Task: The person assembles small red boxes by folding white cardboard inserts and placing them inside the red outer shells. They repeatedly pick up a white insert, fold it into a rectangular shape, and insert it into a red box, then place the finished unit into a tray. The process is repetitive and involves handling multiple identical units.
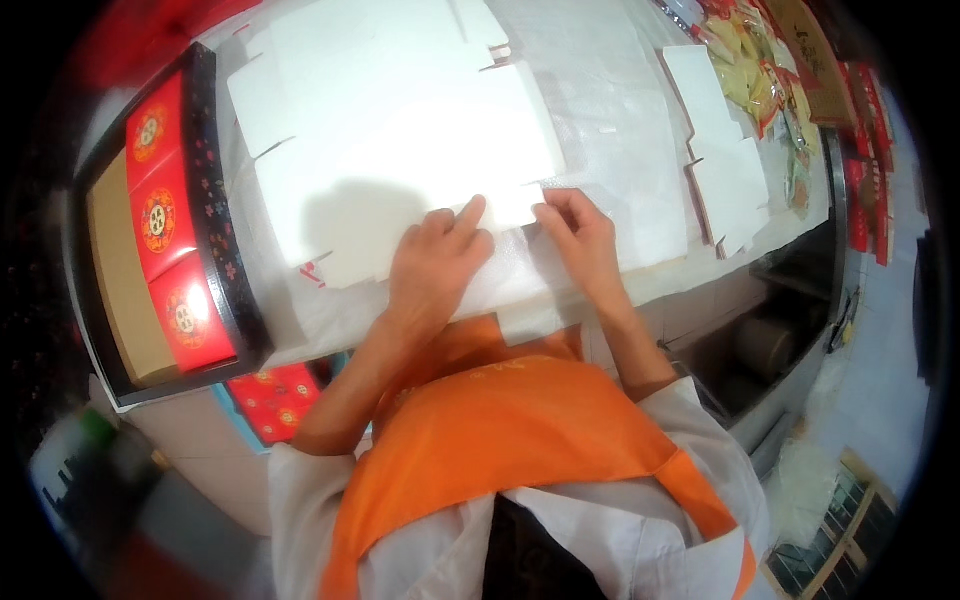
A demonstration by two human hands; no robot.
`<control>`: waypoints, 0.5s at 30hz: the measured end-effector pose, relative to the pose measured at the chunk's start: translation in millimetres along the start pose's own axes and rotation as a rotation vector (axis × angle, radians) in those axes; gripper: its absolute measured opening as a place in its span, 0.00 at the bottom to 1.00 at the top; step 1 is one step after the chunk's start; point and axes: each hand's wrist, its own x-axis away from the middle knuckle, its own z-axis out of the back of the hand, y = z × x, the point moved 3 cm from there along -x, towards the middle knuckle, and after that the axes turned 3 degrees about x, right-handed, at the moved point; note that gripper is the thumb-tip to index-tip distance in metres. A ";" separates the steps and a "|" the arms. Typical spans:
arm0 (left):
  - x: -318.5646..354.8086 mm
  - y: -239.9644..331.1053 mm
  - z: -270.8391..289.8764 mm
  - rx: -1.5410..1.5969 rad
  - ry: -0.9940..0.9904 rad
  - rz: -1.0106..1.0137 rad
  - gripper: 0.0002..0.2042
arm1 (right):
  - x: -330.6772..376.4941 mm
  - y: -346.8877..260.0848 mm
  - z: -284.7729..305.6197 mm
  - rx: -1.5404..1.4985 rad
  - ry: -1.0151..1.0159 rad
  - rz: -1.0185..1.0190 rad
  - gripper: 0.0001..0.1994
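A flat white cardboard box blank point(410, 130) with notched flaps lies spread on the table in front of me. My left hand point(440, 255) is at its near edge, fingers bent and gripping the card, one finger stretched along the top. At the near right corner, my right hand point(582, 235) pinches a small flap point(518, 205) between thumb and fingers. The undersides of both hands' grips are hidden. A shadow falls on the card just left of my left hand.
A black-rimmed tray point(215, 200) on the left holds red boxes point(160, 222) with round gold emblems. More white blanks point(722, 165) lie at the right, beside a pile of plastic packets point(750, 70) and a brown carton point(812, 60). Below the table at left sit red packages point(272, 400).
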 end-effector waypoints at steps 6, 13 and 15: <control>-2.0 -2.2 -0.7 0.070 0.000 -0.002 0.08 | 5.4 -22.3 -4.8 0.452 0.142 0.369 0.07; -4.2 -2.3 0.7 0.096 0.035 0.013 0.08 | 12.2 -28.9 -22.5 0.706 0.187 0.623 0.13; -3.7 -1.9 0.7 0.099 0.035 0.019 0.08 | 13.5 -32.0 -24.3 0.748 0.134 0.672 0.17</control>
